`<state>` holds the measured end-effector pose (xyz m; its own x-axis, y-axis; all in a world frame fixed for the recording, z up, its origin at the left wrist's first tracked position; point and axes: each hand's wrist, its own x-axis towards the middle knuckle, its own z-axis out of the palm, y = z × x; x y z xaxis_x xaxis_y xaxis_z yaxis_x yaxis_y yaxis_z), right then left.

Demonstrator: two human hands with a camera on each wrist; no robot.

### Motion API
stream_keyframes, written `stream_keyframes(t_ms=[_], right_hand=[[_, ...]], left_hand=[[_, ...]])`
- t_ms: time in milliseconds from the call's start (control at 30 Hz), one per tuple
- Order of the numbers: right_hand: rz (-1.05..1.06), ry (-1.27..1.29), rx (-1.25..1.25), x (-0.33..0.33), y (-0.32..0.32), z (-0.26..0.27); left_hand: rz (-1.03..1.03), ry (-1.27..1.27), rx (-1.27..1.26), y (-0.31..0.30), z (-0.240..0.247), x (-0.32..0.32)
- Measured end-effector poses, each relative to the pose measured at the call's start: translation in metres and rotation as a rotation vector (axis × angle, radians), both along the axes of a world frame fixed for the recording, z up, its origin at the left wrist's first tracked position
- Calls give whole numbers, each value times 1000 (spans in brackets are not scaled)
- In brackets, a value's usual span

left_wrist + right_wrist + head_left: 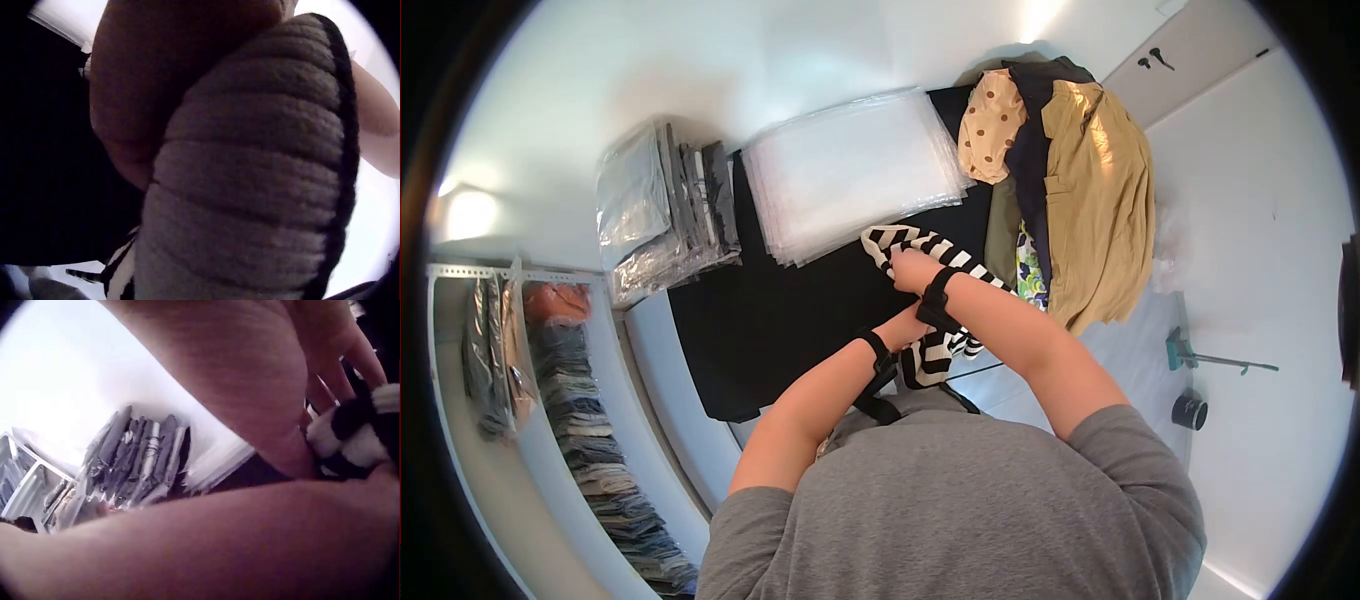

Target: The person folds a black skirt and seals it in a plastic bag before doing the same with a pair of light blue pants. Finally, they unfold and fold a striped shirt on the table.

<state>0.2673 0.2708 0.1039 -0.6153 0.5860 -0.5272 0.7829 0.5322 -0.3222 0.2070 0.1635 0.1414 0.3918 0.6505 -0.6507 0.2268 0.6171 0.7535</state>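
Note:
A black-and-cream striped garment (930, 355) lies bunched between the person's body and the black tabletop (740, 345). The right hand (915, 271) grips its upper part, and in the right wrist view the fingers bend round the striped cloth (359, 434). Crossed beneath the right wrist, the left hand (907, 327) is against the garment; its fingertips are hidden. A ribbed cream part with a black edge (244, 162) fills much of the left wrist view, touching or very near the left hand (150, 81).
Clear plastic bags (855, 165) lie stacked at the table's back. Bagged dark garments (690, 205) stand at back left. Tan clothing (1100, 210) and a polka-dot piece (992, 125) are heaped at right. Shelving with folded clothes (590, 430) is at far left.

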Motion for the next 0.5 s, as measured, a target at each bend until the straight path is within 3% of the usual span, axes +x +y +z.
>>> stream_keyframes(t_ms=[33, 100, 167, 233, 300, 367, 467, 500], right_hand=[[-77, 36, 44, 3, 2, -16], [-8, 134, 80, 15, 11, -14], [-3, 123, 84, 30, 19, -3], [-28, 306, -19, 58, 37, 3], [-326, 533, -148, 90, 36, 24], [-769, 563, -319, 107, 11, 91], [-909, 935, -329, 160, -3, 102], [-969, 1114, -334, 173, -10, 103]], left_hand=[[12, -9, 5, -4, -7, 3], [215, -151, 81, -11, -18, 5], [167, -58, 81, -16, -15, -1], [108, 40, 84, -20, -9, -10], [40, 84, 254, -25, -4, -24], [34, -41, 208, -27, -20, -41], [51, -3, 228, -32, 18, -72], [69, 17, 335, -32, 1, -82]])
